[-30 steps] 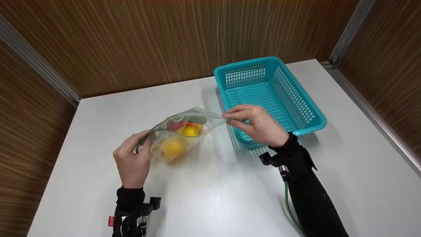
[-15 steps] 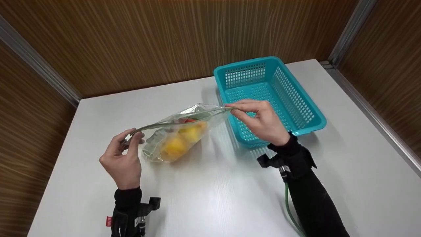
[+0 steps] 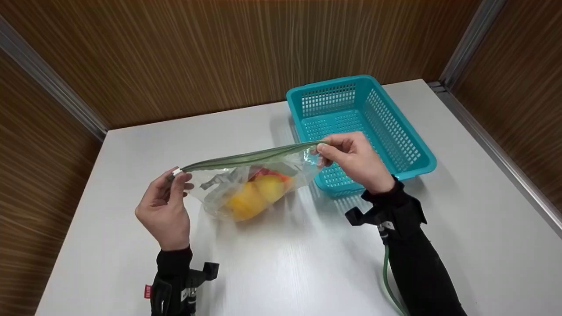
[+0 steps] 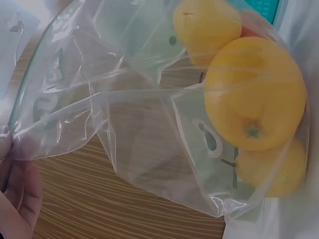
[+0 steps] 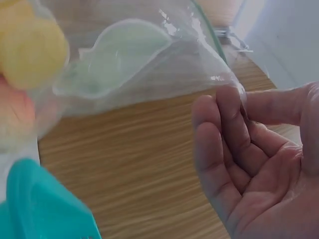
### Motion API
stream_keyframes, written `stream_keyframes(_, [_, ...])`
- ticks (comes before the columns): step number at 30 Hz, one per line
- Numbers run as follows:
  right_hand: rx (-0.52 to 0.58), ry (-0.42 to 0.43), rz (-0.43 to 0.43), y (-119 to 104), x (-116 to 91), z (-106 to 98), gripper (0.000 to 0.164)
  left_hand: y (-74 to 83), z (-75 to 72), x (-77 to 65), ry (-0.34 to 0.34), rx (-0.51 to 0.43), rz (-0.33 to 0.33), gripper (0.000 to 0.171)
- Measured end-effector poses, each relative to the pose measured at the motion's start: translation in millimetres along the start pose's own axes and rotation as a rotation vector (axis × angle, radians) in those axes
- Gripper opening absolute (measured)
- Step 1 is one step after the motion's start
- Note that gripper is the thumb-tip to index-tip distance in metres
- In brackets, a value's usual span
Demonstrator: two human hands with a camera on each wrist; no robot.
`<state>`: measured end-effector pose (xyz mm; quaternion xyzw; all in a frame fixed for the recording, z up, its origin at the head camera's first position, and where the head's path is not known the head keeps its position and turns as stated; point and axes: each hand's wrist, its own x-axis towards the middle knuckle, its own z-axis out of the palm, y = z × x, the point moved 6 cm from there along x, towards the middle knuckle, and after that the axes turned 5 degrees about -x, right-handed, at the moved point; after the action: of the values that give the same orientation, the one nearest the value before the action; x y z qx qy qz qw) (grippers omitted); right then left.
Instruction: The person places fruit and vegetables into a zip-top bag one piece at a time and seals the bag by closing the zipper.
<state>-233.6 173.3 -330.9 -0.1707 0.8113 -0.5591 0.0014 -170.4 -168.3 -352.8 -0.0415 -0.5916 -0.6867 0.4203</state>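
Observation:
A clear zip bag (image 3: 210, 186) with a green top strip is stretched between both hands. My left hand (image 3: 164, 210) pinches its left top corner, beside a small white piece, probably the slider (image 3: 176, 171). Thumb and fingers of my right hand (image 3: 360, 164) pinch the right top corner; the right wrist view shows that hand (image 5: 244, 149) close up. Inside lie an orange (image 4: 254, 94) with a green stem mark, yellow fruits (image 4: 271, 167), one with a stem, and something red (image 3: 263, 172). The bag's mouth edges run close together in the head view.
A turquoise plastic basket (image 3: 406, 140) stands at the back right of the white table (image 3: 272, 263), partly behind my right hand. Wood-grain panels (image 3: 197, 57) enclose the back and sides. A green cable (image 3: 386, 281) hangs by the right sleeve.
The bag's mouth, gaping before, is now drawn into a nearly straight line. My left hand moved left, my right hand right and slightly up. The fruit shifted a little to the right.

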Motion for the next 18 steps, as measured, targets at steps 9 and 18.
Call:
stream_keyframes(9, [-0.220,0.049,-0.073,8.6,6.4,0.0,0.023,10.3,11.1,-4.9,-0.061,-0.005,-0.058,0.018])
stream_keyframes(18, [-0.405,0.083,-0.060,17.9,8.0,-2.1,0.029,16.6,18.2,-5.5,-0.098,0.073,-0.004,0.016])
